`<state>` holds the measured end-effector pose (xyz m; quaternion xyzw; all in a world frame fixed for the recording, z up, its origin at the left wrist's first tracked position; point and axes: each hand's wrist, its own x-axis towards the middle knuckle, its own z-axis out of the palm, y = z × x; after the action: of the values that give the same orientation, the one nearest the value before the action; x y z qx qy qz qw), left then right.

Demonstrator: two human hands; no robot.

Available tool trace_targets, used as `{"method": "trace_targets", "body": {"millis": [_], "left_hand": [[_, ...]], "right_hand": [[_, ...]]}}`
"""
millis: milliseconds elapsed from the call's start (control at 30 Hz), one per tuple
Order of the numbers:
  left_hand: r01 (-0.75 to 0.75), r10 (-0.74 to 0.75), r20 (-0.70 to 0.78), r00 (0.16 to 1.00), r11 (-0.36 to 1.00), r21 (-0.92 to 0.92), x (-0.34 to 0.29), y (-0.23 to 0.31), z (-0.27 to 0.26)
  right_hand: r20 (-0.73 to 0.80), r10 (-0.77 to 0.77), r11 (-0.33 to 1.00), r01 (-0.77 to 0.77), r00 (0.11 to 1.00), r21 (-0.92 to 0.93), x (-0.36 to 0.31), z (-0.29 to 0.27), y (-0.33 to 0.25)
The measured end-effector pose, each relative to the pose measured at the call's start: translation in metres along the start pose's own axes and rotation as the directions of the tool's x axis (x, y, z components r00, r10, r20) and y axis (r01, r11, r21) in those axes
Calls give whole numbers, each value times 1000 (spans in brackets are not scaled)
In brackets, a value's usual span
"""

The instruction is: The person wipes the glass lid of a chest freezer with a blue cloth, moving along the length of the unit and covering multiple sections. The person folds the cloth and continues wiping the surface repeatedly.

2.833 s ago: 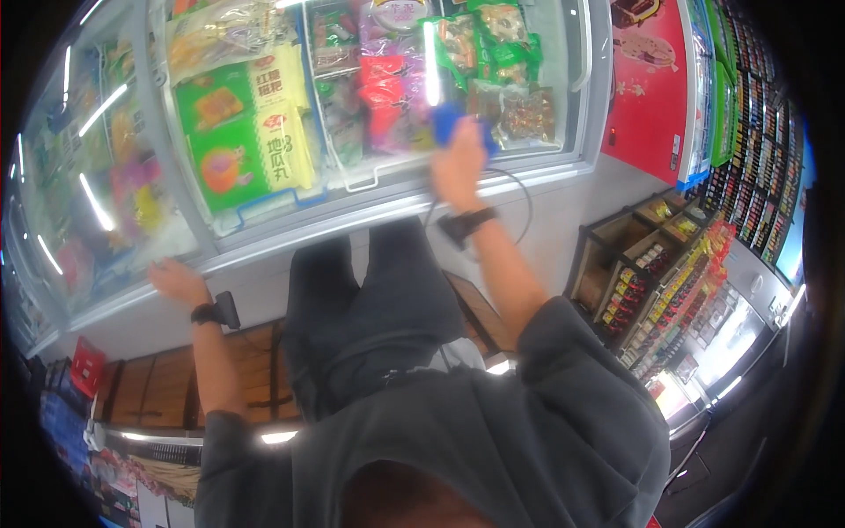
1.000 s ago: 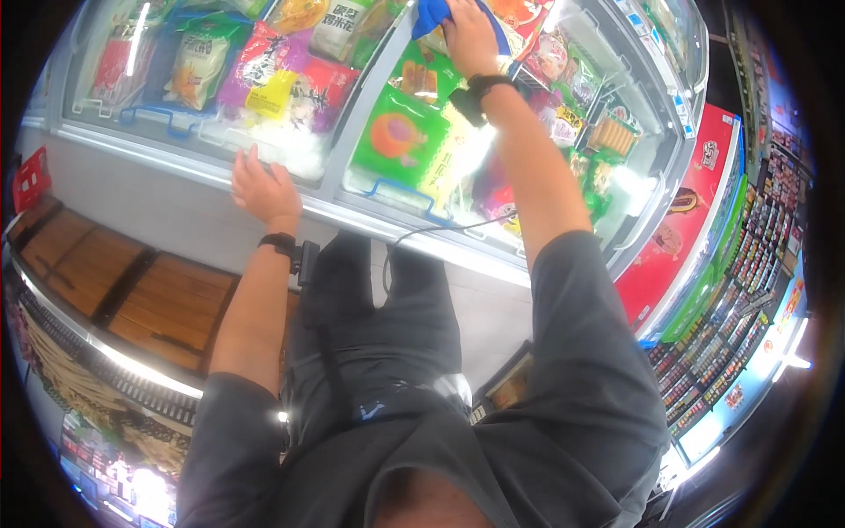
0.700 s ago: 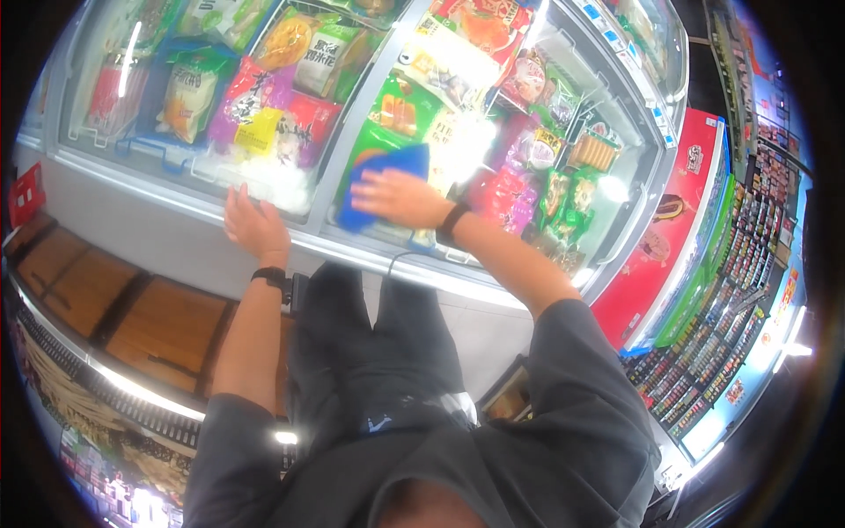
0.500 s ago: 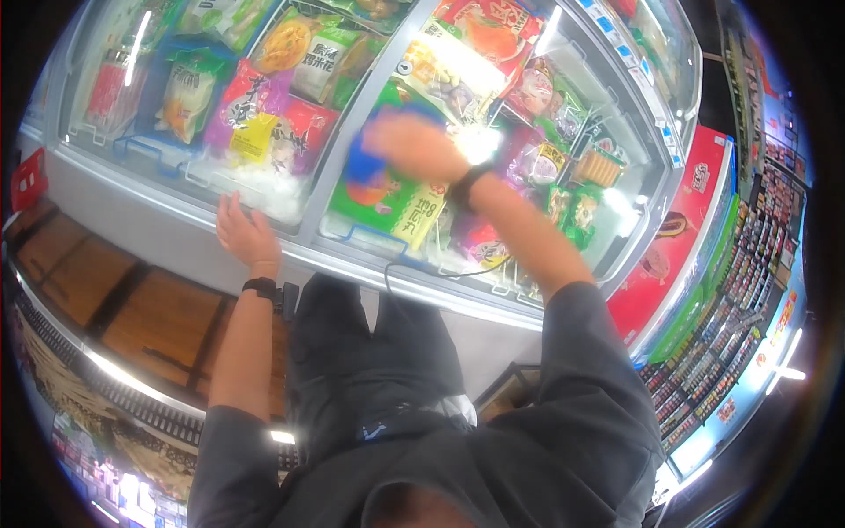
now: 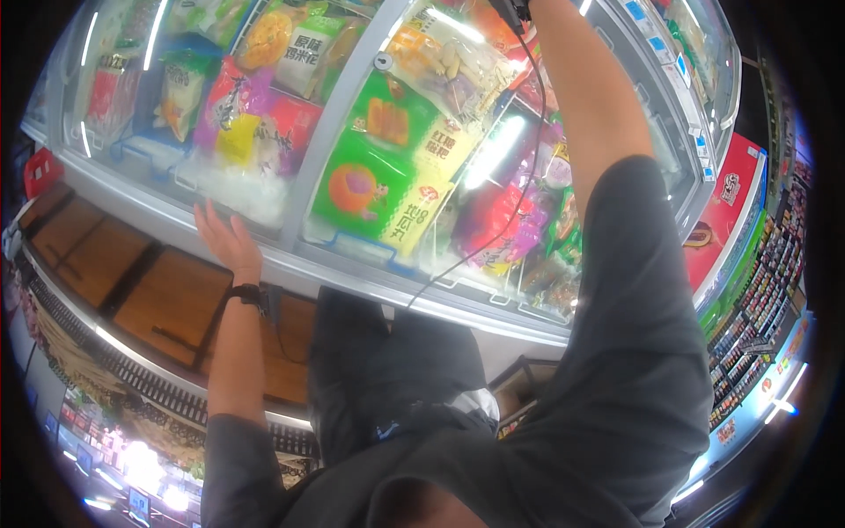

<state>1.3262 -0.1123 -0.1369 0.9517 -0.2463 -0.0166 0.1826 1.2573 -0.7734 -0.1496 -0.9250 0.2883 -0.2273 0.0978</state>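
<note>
My left hand (image 5: 230,242) lies against the front rim of a glass-topped chest freezer (image 5: 158,214), its fingers apart and holding nothing. My right arm (image 5: 598,88) stretches over the freezer's right half toward the far side. Its hand is past the top edge of the picture; only the black wrist strap (image 5: 512,12) with its dark cable (image 5: 539,141) shows. Under the glass nearest the right arm lie a green bag with an orange round picture (image 5: 356,191), another green bag (image 5: 385,110) and a red and purple bag (image 5: 497,220).
A grey divider (image 5: 330,123) splits the freezer top. More frozen food bags (image 5: 233,114) lie under the left glass. A red-sided freezer (image 5: 726,198) stands to the right, with stocked shelves (image 5: 766,290) beyond. Brown wooden panels (image 5: 167,304) are at the lower left.
My right hand has gone from above the green bags up out of the picture, and the blue thing under it no longer shows. My left hand has shifted slightly, its fingers more spread.
</note>
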Motion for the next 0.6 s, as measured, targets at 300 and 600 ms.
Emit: {"method": "trace_targets", "body": {"millis": [300,600], "left_hand": [[10,-11,22,1000,998,63,2,-3,2],[-1,0,14,1000,997,73,1,-6,4]], "right_hand": [[498,-425,898,283,756,336,-332,-81,-213],[435,-665,739,448,607,504,-347,-102,-158]]}}
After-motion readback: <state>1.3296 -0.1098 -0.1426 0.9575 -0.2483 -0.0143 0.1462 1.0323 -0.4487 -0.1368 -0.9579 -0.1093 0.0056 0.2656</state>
